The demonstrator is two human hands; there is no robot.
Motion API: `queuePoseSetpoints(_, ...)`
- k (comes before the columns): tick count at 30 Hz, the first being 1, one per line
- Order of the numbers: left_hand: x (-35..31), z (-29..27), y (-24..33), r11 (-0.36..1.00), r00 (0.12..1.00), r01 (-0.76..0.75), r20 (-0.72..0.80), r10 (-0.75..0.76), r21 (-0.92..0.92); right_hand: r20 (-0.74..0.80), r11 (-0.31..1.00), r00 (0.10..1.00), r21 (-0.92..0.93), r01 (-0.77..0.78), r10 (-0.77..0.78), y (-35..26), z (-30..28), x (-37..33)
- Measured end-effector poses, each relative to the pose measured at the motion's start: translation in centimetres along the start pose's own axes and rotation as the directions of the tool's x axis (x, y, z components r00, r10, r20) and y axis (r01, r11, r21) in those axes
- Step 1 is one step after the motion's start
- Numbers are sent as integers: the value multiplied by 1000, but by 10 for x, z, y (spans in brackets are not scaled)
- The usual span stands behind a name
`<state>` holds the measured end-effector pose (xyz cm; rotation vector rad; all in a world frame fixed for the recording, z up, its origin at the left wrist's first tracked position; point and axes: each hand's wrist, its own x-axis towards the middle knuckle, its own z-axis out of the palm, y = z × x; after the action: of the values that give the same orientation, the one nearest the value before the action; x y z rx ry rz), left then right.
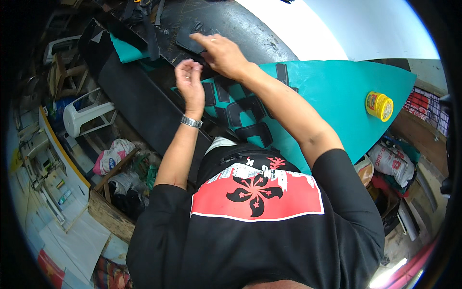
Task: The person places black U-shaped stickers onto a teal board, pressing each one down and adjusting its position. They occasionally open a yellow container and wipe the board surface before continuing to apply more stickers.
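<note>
My left hand (189, 82), with a silver watch (191, 121) on its wrist, is raised near the edge of a black work table. Its fingers are loosely curled and I see nothing between them. Just beyond it, my right hand (224, 55) stretches its index finger leftward over a dark flat piece (188, 39) on the table; its lower fingers are partly hidden. Whether it touches that piece I cannot tell. Below my right forearm, several black-edged cut pieces (245, 111) lie scattered on a large green sheet (332, 101).
A yellow tub (379, 106) stands on the green sheet at the right. Scissors (142, 3) and dark strips lie at the far left of the black table (231, 24). A white sheet (308, 29) spreads at the back. A white plastic stool (86, 113) and a sewing machine (36, 147) are at left.
</note>
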<state>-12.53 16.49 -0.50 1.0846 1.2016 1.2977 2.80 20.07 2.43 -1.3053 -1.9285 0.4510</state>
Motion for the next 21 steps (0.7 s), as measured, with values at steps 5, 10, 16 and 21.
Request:
queuePoseSetpoints(5,46,-19,-5,972,992,-111,-28,119,207,36,985,999,-173,-13,19,3,39,40)
queuePoseSetpoints(10,61,-18,-9,917,995,-88,-7,99,390,91,994,995,-108,-33,43,15,35,38)
queuePoseSetpoints(16,65,-10,-17,878,984,-149,-16,176,456,28,993,993,-23,-115,116,14,33,39)
queuePoseSetpoints(21,78,-2,-19,894,983,-163,-9,183,418,8,967,983,-178,-180,184,10,38,47)
